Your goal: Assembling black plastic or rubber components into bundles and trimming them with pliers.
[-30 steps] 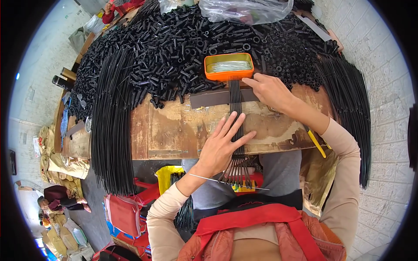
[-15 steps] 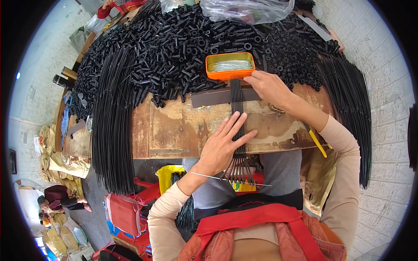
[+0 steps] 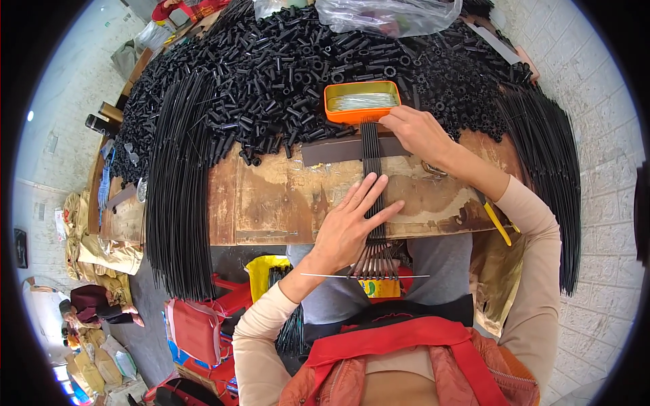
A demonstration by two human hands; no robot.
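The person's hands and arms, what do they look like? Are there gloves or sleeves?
No gloves: the left hand and right hand are bare, with no watch or bracelet showing. The left sleeve and right sleeve are plain beige, close-fitting and creased. The left one ends near the wrist; the right one ends higher, on the forearm.

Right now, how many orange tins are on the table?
1: the orange tin sits just beyond the right hand, against the near side of the heaped black parts. Others could be hidden in there.
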